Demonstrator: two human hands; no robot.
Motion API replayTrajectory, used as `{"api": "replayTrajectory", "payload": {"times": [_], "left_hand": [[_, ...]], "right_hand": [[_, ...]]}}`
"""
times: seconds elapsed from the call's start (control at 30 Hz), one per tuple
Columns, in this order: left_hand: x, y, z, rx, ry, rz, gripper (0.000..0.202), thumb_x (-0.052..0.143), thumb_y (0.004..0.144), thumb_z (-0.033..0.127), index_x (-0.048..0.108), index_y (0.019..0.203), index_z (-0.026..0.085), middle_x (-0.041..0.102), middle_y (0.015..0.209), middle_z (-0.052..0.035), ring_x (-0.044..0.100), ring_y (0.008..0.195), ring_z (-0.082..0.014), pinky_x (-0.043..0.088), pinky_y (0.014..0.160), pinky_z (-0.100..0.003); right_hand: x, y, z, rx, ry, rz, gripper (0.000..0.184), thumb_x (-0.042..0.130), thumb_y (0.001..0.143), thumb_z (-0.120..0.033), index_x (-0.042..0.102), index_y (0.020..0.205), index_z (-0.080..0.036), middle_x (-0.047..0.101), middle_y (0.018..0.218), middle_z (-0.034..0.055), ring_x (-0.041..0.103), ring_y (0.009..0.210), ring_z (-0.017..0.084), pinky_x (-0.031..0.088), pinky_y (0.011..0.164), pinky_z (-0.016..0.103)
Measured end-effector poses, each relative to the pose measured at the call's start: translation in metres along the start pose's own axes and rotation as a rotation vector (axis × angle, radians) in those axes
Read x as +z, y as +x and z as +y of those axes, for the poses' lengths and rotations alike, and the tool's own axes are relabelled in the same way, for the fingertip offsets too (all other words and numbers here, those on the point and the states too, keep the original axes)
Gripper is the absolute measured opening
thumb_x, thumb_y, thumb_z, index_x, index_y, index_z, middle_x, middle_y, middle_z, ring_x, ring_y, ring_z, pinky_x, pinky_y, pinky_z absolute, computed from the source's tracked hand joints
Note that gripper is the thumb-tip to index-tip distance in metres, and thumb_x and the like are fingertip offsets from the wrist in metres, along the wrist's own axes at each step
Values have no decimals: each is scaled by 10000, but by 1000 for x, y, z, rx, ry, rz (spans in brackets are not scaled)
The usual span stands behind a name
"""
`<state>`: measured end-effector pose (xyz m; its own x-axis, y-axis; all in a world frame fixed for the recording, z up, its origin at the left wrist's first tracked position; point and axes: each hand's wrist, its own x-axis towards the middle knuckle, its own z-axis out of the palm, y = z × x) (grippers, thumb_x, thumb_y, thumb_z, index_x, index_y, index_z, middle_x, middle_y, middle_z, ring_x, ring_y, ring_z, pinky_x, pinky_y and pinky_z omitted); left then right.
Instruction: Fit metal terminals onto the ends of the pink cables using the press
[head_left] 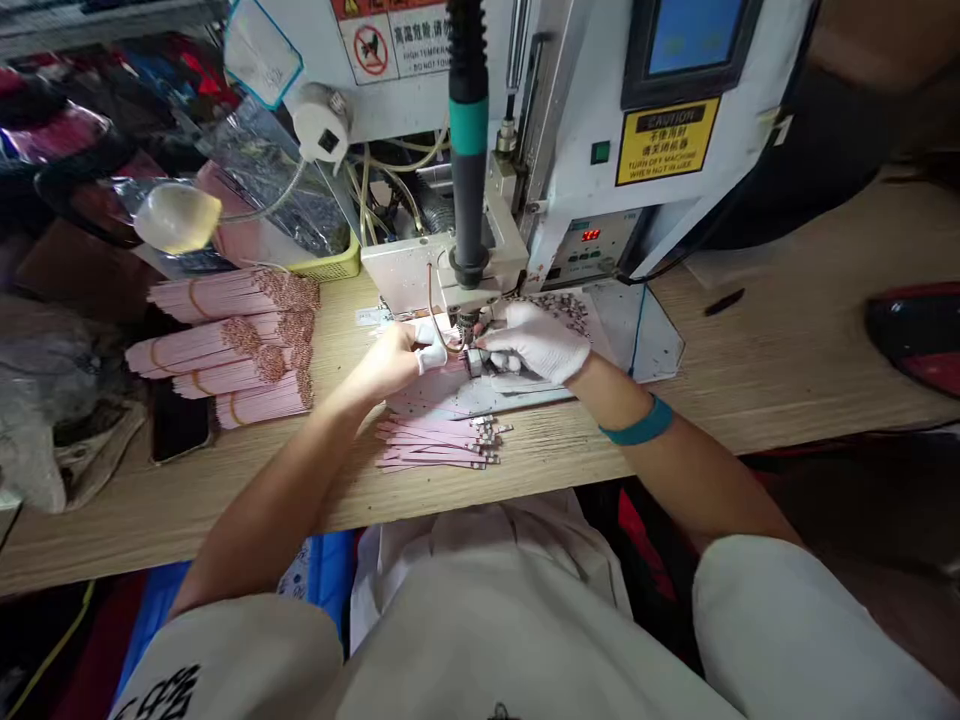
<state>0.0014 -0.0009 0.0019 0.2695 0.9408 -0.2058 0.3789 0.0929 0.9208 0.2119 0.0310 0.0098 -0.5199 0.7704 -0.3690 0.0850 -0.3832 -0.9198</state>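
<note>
Two hands show on my feed: the left grip (394,358), pale covers on its fingers, and the right grip (534,342), in a white glove. Both have their fingers curled in close, either side of the grey cylinder (470,215) pointing down between them; I cannot tell how far each is closed or whether it pinches anything, as the fingertips blur into the machine parts. Nearer the body than both grips, loose pink strips (431,440) lie in a pile on the bench (555,460). Well left of the left grip I see banded pink bundles (199,345); just beyond the right grip, small dark pieces (571,308) are scattered.
</note>
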Motion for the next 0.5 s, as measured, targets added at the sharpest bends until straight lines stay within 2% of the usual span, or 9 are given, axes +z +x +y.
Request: {"api": "replayTrajectory", "payload": {"times": [0.17, 0.5], "left_hand": [[0, 1, 3, 21, 13, 3, 108, 618, 609, 238, 571, 578, 146, 588, 661, -14, 536, 640, -136, 381, 554, -232], [-2, 1, 2, 36, 38, -22, 133, 630, 654, 260, 601, 594, 145, 575, 621, -10, 553, 659, -152, 428, 611, -258]], "right_hand": [[1, 0, 0, -8, 16, 8, 176, 575, 824, 23, 557, 813, -152, 516, 534, -34, 456, 369, 63, 306, 290, 149], [-1, 0, 3, -52, -32, -7, 141, 593, 801, -46, 546, 851, -170, 541, 580, -28, 449, 394, 69, 294, 304, 168]]}}
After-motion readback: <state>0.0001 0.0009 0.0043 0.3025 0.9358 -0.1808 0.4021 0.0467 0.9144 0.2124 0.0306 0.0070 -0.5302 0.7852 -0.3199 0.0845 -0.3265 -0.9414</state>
